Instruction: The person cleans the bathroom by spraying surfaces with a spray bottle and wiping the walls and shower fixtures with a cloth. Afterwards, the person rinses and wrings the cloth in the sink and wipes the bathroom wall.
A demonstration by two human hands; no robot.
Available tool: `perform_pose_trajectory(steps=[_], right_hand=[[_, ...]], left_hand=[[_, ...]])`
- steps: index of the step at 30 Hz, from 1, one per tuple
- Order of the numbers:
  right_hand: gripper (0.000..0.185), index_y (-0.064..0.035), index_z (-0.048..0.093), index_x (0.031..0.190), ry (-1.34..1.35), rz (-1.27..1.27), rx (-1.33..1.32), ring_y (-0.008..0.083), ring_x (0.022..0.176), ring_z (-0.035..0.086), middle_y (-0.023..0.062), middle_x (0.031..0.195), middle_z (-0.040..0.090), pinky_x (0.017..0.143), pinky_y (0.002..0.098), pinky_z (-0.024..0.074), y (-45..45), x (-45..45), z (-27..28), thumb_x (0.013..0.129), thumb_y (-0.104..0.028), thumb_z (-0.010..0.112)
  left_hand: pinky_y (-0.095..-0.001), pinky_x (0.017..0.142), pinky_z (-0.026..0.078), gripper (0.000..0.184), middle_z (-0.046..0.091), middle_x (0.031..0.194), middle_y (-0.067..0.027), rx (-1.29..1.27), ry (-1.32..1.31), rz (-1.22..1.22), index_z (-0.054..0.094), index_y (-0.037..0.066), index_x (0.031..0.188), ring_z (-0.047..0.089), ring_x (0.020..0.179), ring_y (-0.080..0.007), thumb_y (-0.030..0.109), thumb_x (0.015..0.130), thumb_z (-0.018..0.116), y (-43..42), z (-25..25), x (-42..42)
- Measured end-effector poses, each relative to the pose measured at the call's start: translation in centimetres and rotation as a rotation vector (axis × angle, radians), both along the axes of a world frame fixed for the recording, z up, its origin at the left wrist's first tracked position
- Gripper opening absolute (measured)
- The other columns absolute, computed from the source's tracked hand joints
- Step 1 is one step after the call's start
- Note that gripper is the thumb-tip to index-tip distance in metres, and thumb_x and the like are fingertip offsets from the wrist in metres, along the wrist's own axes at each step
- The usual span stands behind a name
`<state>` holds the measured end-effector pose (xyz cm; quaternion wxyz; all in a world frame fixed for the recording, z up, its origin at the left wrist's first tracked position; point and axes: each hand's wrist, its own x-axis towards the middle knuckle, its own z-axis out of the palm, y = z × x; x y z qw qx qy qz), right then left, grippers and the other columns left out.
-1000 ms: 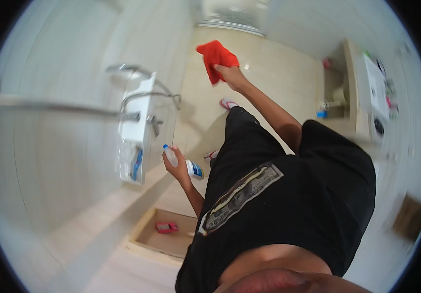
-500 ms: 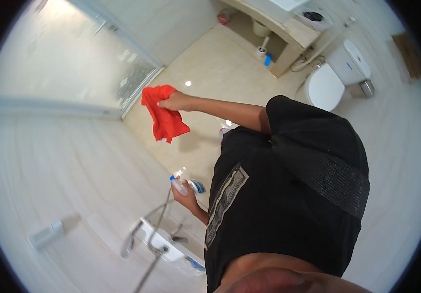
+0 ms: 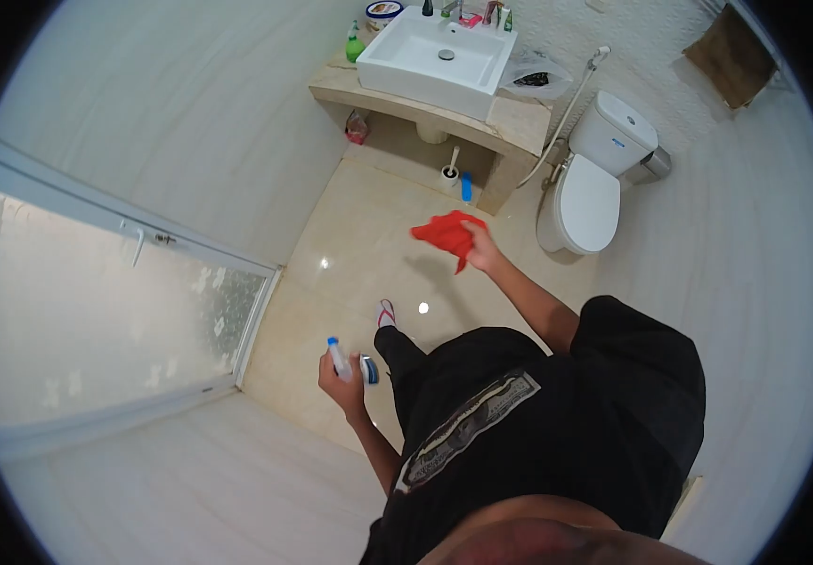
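My left hand (image 3: 340,384) is closed around a spray bottle (image 3: 370,369) with a blue tip and a dark blue label, held low on the left side of my body. Fingers cover the bottle's middle. Farther forward, my right hand (image 3: 484,249) grips a bunched red cloth (image 3: 446,235), whose loose part hangs out past the fingers above the floor. The cloth is apart from the counter and toilet. Below and between the hands, a foot in a flip-flop (image 3: 387,313) stands on the tiles.
Ahead is a stone counter (image 3: 331,83) with a white basin (image 3: 397,75) and a green bottle (image 3: 355,45). A toilet brush (image 3: 451,173) and a blue object (image 3: 467,186) sit under it. The toilet (image 3: 587,202) is at right, its lid down; a frosted glass door (image 3: 114,301) is at left.
My view has turned toward the basin and toilet. The right hand has carried the red cloth from near the door side toward the counter. The spray bottle remains in my left hand.
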<state>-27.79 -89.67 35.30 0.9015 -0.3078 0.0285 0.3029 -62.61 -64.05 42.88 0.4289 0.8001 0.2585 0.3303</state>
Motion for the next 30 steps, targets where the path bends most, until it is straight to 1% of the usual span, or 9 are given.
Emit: perform_pose_trajectory(steps=[4, 7, 13, 16, 20, 23, 26, 29, 30], right_hand=[[0.049, 0.0006, 0.053, 0.132, 0.220, -0.640, 0.233, 0.0375, 0.128, 0.052, 0.0189, 0.137, 0.056, 0.112, 0.0543, 0.0378, -7.2, 2.7, -2.9, 0.088, -0.017, 0.038], [0.049, -0.0013, 0.055, 0.131, 0.199, -0.985, 0.271, 0.0361, 0.126, 0.053, 0.0170, 0.134, 0.058, 0.110, 0.0538, 0.0395, -12.6, 2.0, -3.4, 0.087, -0.015, 0.036], [0.043, -0.0052, 0.052, 0.136, 0.257, -1.140, 0.194, 0.0315, 0.122, 0.056, 0.0138, 0.134, 0.059, 0.105, 0.0502, 0.0429, -15.3, -2.8, -1.1, 0.100, -0.023, 0.037], [0.042, -0.0052, 0.053, 0.134, 0.047, -1.098, 0.293, 0.0293, 0.124, 0.055, 0.0132, 0.137, 0.057, 0.104, 0.0488, 0.0437, -15.6, -7.2, -6.1, 0.102, -0.029, 0.040], [0.043, -0.0047, 0.050, 0.138, 0.302, -1.297, 0.307, 0.0296, 0.130, 0.050, 0.0135, 0.141, 0.054, 0.109, 0.0494, 0.0406, -11.0, -10.2, -7.0, 0.101, -0.025, 0.039], [0.044, -0.0048, 0.048, 0.139, 0.613, -1.361, 0.186, 0.0297, 0.132, 0.048, 0.0130, 0.142, 0.053, 0.112, 0.0498, 0.0368, -8.6, -12.6, -9.2, 0.102, -0.028, 0.040], [0.044, -0.0050, 0.048, 0.139, 0.662, -1.256, 0.039, 0.0290, 0.133, 0.047, 0.0120, 0.142, 0.053, 0.113, 0.0483, 0.0355, -11.6, -12.7, -14.7, 0.103, -0.029, 0.043], [0.045, -0.0059, 0.048, 0.139, 0.755, -1.322, -0.033, 0.0277, 0.133, 0.047, 0.0104, 0.143, 0.052, 0.113, 0.0463, 0.0352, -11.2, -14.8, -18.5, 0.101, -0.030, 0.049], [0.045, -0.0058, 0.049, 0.139, 0.750, -1.358, -0.042, 0.0273, 0.133, 0.047, 0.0100, 0.144, 0.052, 0.113, 0.0459, 0.0353, -11.1, -15.8, -20.4, 0.101, -0.029, 0.050]], left_hand=[[-0.0322, 0.064, 0.049, 0.026, 0.064, 0.079, -0.0106, -0.040, -0.010, -0.058, 0.067, -0.001, 0.098, 0.060, 0.070, -0.0173, 0.019, 0.085, 0.076, 6.3, 1.5, 9.0], [-0.0297, 0.064, 0.051, 0.030, 0.067, 0.086, -0.0073, -0.244, -0.056, -0.170, 0.065, -0.002, 0.108, 0.061, 0.074, -0.0126, 0.020, 0.089, 0.074, 9.1, 1.5, 16.8], [-0.0266, 0.058, 0.057, 0.043, 0.068, 0.102, -0.0085, -0.711, 0.028, -0.576, 0.051, -0.002, 0.130, 0.065, 0.079, -0.0137, 0.012, 0.093, 0.067, 10.4, -0.5, 34.7], [-0.0287, 0.060, 0.059, 0.044, 0.068, 0.105, -0.0095, -0.653, 0.116, -0.728, 0.050, -0.004, 0.131, 0.067, 0.084, -0.0164, 0.011, 0.094, 0.066, 9.5, -6.3, 43.1], [-0.0329, 0.069, 0.059, 0.042, 0.066, 0.111, -0.0140, -0.549, 0.152, -0.794, 0.051, -0.002, 0.129, 0.066, 0.098, -0.0218, 0.011, 0.093, 0.066, 3.3, -9.3, 51.3], [-0.0336, 0.075, 0.057, 0.038, 0.066, 0.111, -0.0130, -0.009, 0.271, -0.953, 0.050, -0.001, 0.127, 0.066, 0.101, -0.0197, 0.011, 0.094, 0.065, 1.2, -15.5, 58.3], [-0.0397, 0.094, 0.049, 0.038, 0.066, 0.111, -0.0204, 0.023, 0.214, -0.918, 0.051, -0.002, 0.126, 0.066, 0.104, -0.0336, 0.007, 0.090, 0.063, -5.0, -19.0, 65.3], [-0.0385, 0.097, 0.048, 0.044, 0.063, 0.121, -0.0189, 0.011, 0.258, -0.989, 0.047, -0.002, 0.131, 0.063, 0.112, -0.0290, 0.006, 0.090, 0.062, -4.9, -32.6, 71.7], [-0.0382, 0.099, 0.047, 0.048, 0.061, 0.124, -0.0174, -0.275, 0.191, -1.069, 0.043, -0.002, 0.134, 0.061, 0.113, -0.0264, 0.005, 0.091, 0.062, -4.7, -38.1, 73.8]])
